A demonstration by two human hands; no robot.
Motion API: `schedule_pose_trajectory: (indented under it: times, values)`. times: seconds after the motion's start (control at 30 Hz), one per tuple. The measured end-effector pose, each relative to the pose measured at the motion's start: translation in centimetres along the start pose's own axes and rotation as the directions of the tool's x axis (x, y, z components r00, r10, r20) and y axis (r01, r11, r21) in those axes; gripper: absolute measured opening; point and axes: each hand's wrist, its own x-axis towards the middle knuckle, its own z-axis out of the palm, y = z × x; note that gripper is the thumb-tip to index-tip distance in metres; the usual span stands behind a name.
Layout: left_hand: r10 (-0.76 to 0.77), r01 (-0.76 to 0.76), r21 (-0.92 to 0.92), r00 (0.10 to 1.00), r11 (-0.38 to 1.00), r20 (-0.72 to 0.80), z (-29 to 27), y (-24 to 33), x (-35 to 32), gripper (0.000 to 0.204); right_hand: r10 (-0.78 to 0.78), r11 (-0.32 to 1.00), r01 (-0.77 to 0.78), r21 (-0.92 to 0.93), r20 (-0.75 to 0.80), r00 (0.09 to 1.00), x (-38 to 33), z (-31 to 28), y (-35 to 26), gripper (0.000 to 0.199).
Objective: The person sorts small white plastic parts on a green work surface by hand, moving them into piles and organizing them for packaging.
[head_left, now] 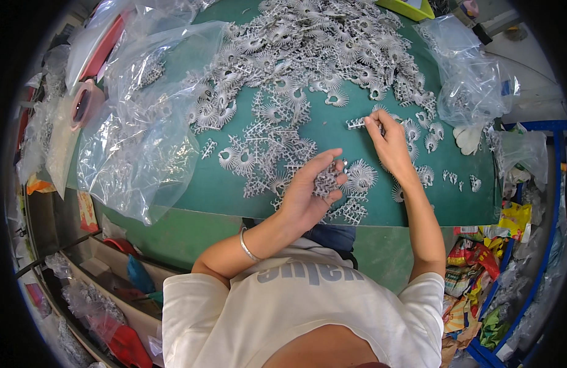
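Observation:
Palm up near the table's front edge, my left hand (302, 195) cups a cluster of small grey branched pieces (325, 183), its fingers curled around them. Further right and a bit farther off, my right hand (391, 146) pinches another small grey branched piece (355, 124) between thumb and fingertips, above the green tabletop (339, 138). Between the hands lie grey fan-shaped pieces (361, 176). Loose branched pieces (265, 141) spread left of my left hand. More fan-shaped pieces (412, 130) lie scattered beside my right hand.
A large heap of grey pieces (332, 46) covers the table's far side. Clear plastic bags lie left (136, 147) and right (470, 86). A pink tape roll (87, 105) sits at the left, a yellow-green tray (412, 8) at the back. Colourful packets (470, 257) fill the lower right.

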Motion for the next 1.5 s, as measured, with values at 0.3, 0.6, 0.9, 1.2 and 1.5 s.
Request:
schedule_pose_trajectory:
  times: [0.3,0.6,0.9,1.2,1.5]
  values:
    - [0.064,-0.062,0.194,0.998,0.979,-0.006,1.4,-0.1,0.1,0.025,-0.168,0.973,0.161,0.165,0.03,0.985,-4.8,-0.3,-4.0,0.013]
    - [0.533,-0.598,0.762,0.741,0.247,0.409,1.6,-0.3,-1.2,0.024,-0.205,0.961,0.196,0.193,0.025,0.978,-6.3,-1.4,-5.2,0.016]
    - [0.473,-0.657,0.747,0.693,0.105,0.544,1.7,0.4,-1.5,0.025,-0.428,0.903,0.429,-0.007,-0.1,0.898,-6.5,-1.4,-5.5,0.023]
    - [0.42,-0.652,0.756,0.701,0.052,0.576,1.9,0.6,-2.4,0.022,-0.275,0.935,0.266,0.233,0.005,0.961,-7.1,-3.2,-6.5,0.025]
    - [0.315,-0.58,0.797,0.798,0.17,0.513,2.0,1.1,-2.7,0.019,-0.212,0.904,0.164,0.395,0.082,0.974,-7.2,-3.7,-6.6,0.021]
